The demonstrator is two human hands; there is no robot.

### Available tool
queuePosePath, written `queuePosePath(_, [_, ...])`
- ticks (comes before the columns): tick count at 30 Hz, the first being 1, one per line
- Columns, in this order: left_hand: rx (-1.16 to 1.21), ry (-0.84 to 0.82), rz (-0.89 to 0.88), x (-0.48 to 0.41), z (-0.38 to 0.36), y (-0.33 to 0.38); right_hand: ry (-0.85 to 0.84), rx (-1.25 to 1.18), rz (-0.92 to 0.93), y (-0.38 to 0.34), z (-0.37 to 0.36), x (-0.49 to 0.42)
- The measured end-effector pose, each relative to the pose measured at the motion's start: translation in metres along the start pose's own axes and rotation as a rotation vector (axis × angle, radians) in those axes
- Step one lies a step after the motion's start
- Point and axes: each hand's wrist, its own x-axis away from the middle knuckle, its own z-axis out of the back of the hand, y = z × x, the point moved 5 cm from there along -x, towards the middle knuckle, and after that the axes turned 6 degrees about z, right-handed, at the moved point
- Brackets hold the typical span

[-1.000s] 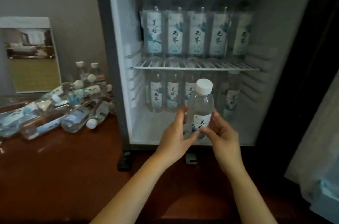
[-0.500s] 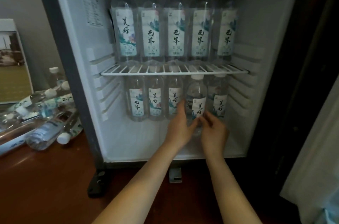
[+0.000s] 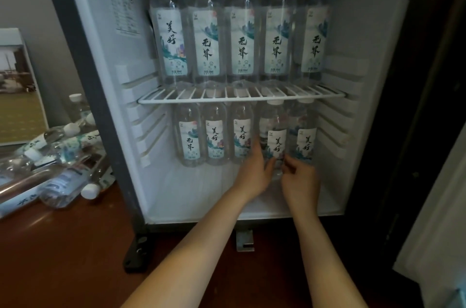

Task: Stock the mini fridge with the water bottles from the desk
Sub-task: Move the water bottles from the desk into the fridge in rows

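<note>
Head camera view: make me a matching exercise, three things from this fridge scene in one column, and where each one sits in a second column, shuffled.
Things
1. clear white-capped water bottle gripped by the left hand and right hand
2. row of five tall clear bottles
3. heap of clear bottles lying on their sides

Places
A. on the white wire shelf
B. on the brown wooden desk
C. under the shelf, in the lower compartment of the white mini fridge

Pairs: 1-C, 2-A, 3-B
</note>
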Motion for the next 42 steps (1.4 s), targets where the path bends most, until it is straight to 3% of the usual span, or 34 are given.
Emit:
queuePosePath(7, [-0.044,-0.108,0.023,0.026,0.019,-0.008,0.093,0.028,0.081,-0.027,0.004,0.023])
queuePosePath(17, [0.031,0.063,0.199,0.148,0.149,-0.054,-0.354,-0.236,0.189,-0.112,-0.08,0.099])
queuePosePath(22, [0.073,0.272,0.316,0.195,0.229,-0.088,-0.622,-0.293,0.238,-0.153,-0.144,0.155])
queuePosePath(25, [0.07,0.444,0.397,0.205,0.266,-0.119,-0.802,-0.184,0.328,-0.171,-0.186,0.181])
queuePosePath(30, [-0.137,0.699,0.514,0.196,0.301,-0.16,-0.869,-0.02,0.187,-0.172,-0.25,0.185])
queuePosePath(42, [-0.328,0.772,0.322,0.184,0.318,-0.171,-0.934,0.153,0.289,-0.176,-0.326,0.159])
